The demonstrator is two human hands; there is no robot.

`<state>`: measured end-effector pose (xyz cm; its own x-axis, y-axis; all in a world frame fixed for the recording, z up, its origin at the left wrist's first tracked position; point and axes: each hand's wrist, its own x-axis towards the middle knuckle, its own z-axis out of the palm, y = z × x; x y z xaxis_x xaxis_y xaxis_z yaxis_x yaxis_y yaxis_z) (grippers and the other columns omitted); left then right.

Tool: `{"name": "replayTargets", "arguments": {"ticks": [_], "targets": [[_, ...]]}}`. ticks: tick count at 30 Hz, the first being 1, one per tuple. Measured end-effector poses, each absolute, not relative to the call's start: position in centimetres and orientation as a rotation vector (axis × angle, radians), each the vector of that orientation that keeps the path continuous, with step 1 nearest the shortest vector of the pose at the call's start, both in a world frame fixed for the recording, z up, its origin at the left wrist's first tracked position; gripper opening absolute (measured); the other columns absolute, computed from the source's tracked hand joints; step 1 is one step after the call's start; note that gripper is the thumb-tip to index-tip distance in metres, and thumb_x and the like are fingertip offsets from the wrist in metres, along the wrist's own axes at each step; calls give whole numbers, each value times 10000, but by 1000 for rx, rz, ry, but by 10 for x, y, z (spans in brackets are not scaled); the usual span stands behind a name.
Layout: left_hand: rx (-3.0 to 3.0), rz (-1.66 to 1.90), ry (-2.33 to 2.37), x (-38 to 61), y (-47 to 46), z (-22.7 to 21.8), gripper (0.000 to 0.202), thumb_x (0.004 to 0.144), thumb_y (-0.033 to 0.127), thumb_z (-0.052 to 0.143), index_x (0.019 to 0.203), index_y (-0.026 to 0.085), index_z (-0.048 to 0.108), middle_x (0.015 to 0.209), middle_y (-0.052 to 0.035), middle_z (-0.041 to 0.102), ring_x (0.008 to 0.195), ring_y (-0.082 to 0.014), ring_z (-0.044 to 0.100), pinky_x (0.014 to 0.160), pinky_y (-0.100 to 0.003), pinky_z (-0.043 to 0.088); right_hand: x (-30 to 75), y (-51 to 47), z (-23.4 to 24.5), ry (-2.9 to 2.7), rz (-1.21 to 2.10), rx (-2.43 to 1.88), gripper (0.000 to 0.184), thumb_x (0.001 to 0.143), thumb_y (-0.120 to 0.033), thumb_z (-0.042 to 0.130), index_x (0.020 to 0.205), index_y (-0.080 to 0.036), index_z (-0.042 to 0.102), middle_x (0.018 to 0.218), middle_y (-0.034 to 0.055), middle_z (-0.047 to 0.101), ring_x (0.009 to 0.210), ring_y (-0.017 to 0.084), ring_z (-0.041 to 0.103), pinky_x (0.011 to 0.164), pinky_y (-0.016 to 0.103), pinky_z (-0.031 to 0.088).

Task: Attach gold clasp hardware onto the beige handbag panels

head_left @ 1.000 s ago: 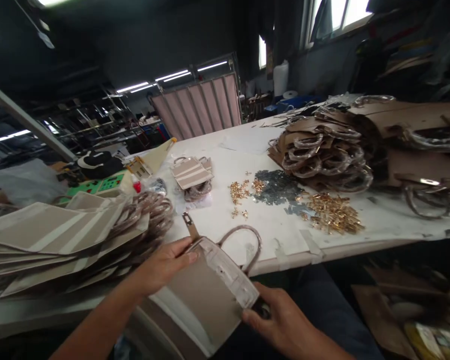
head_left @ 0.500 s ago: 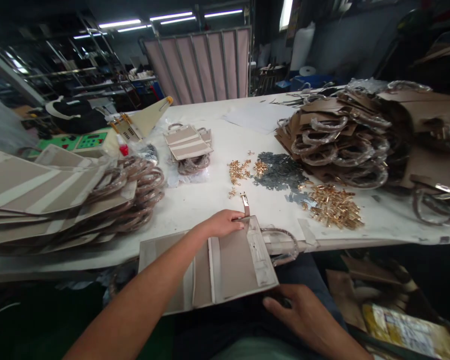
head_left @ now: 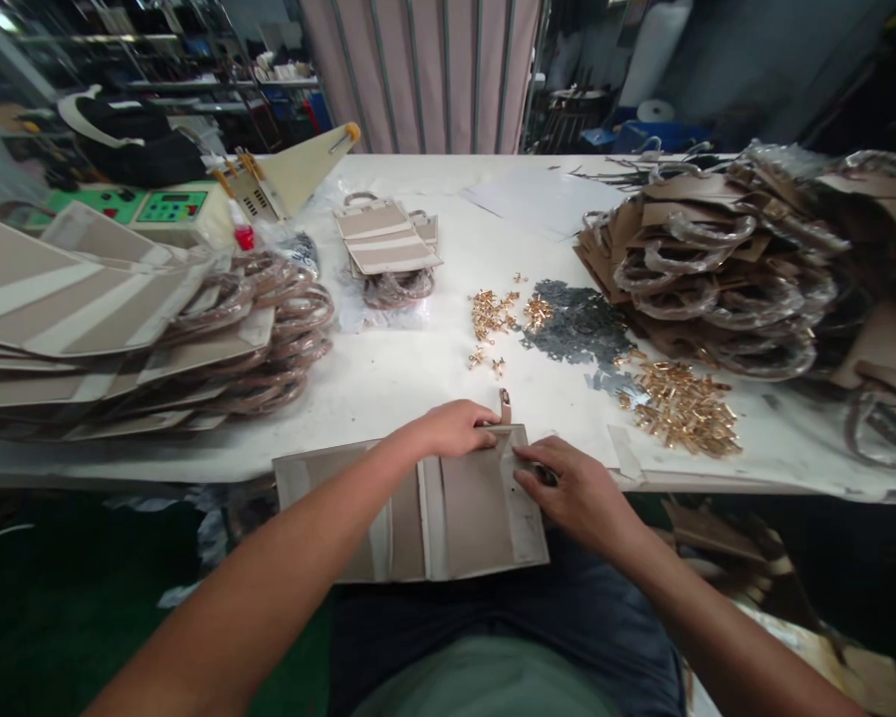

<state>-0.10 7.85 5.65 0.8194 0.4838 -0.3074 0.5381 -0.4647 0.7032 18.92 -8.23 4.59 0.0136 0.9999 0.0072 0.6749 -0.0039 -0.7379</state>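
Note:
A flat taupe bag panel with a pale stripe (head_left: 418, 508) lies across my lap against the front edge of the white table (head_left: 388, 388). My left hand (head_left: 455, 428) grips its top edge beside a small brown strap tab (head_left: 505, 405), fingers curled. My right hand (head_left: 574, 488) rests on the panel's right edge, fingers pinched on a small dark thing I cannot make out.
Stacked striped panels with handles (head_left: 119, 329) fill the left. Brown panels with wrapped handles (head_left: 717, 269) pile up at right. Gold fittings (head_left: 683, 408), smaller gold bits (head_left: 493, 319) and grey pieces (head_left: 574, 324) lie mid-table. A small panel stack (head_left: 388, 244) and a green-panelled machine (head_left: 156, 209) sit behind.
The panel went from tilted up in both hands to lying flat on my lap. My right hand rose from under its lower right corner onto its right edge. The view tilted down.

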Motion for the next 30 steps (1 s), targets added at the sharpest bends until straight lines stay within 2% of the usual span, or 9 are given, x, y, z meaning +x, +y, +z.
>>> {"name": "replayTargets", "arguments": {"ticks": [3,6,9,11,13,16,20,23,30], "targets": [[2147,-89,831,2,81,55,162,844,295,691,919,206,804,740,8,695,697,-179,576,626,-277,340,190,-77,33,-1764,656,-1846,320,977,-342,618,1248,-262,769,1071,65,732,960,231,717,874,329,541],[2156,-65,945,3,80,56,219,834,324,742,1012,220,817,788,-6,718,718,-195,599,655,-297,360,190,-73,31,-1818,562,-1901,348,997,-350,593,1288,-245,752,1082,70,729,956,235,719,844,331,538],[2207,52,1110,-2,65,57,416,827,372,807,1201,194,771,995,-75,750,916,-266,642,785,-343,422,186,-70,33,-1844,490,-1953,341,1004,-339,597,1281,-220,757,1095,74,732,948,238,730,817,329,539],[2372,237,1169,-8,45,52,352,891,358,772,1195,182,754,1125,-119,733,1090,-313,615,914,-402,436,184,-70,34,-1860,452,-1997,337,1005,-340,613,1288,-226,757,1113,69,734,930,234,738,785,322,541],[2590,433,1105,-15,20,41,208,997,300,646,1137,190,753,1170,-121,729,1169,-312,591,998,-450,432,182,-70,34,-1888,416,-2020,327,1006,-342,626,1291,-249,756,1156,56,736,922,224,746,765,311,548],[2722,577,992,-27,-14,20,292,1055,264,537,1269,176,714,1326,-113,718,1270,-293,582,1109,-477,426,181,-76,33,-1954,324,-2040,332,1029,-350,604,1324,-277,736,1246,40,728,898,208,756,724,303,560],[2736,540,1002,-37,-32,4,516,1056,348,541,1523,128,546,1642,-105,502,1527,-288,414,1299,-492,269,182,-85,31,-2073,197,-2048,393,1068,-385,541,1420,-269,670,1304,57,711,879,200,763,660,293,557],[2733,432,994,-37,-28,6,555,1074,402,502,1553,124,516,1688,-99,432,1564,-280,377,1325,-490,228,184,-83,33,-2159,167,-2042,413,1083,-402,510,1450,-266,642,1315,66,709,897,200,767,630,280,544],[2696,342,1019,-29,-12,16,589,1067,470,509,1554,137,518,1665,-118,465,1540,-283,426,1324,-484,245,190,-70,42,-2230,300,-2053,429,1083,-411,495,1474,-282,616,1322,75,701,914,197,761,662,272,544]]}}
